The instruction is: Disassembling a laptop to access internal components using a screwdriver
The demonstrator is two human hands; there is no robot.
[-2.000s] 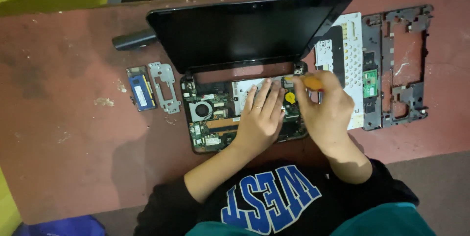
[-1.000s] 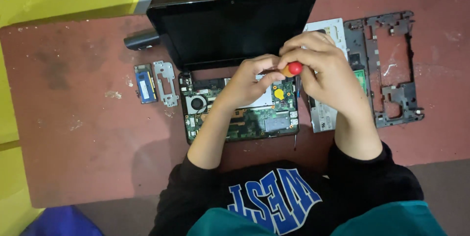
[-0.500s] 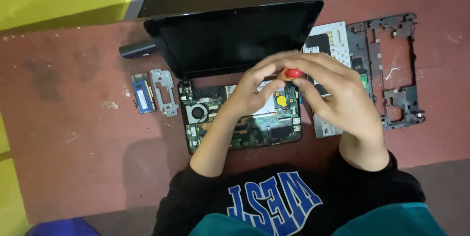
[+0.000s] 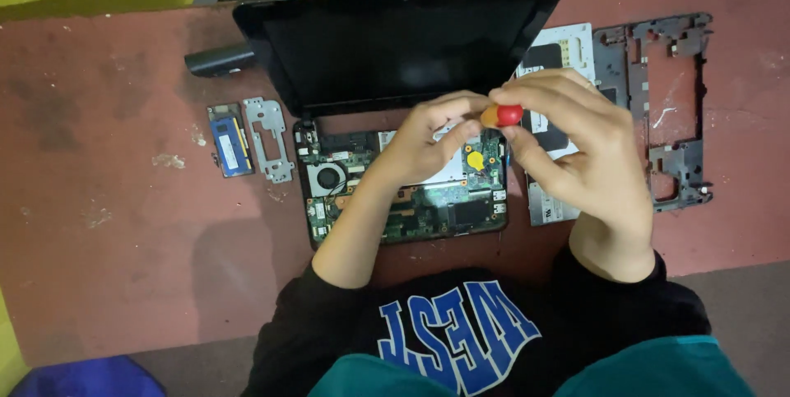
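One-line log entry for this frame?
right hand: grips red-capped screwdriver | left hand: touching screwdriver, over motherboard | screen: open

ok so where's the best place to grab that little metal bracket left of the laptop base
Take the metal bracket by its two long edges, from above: it lies flat and thin. The memory stick sits close on its left, so pinch nearer the bottom end.

dim even light, soft shadows, slight overall blur
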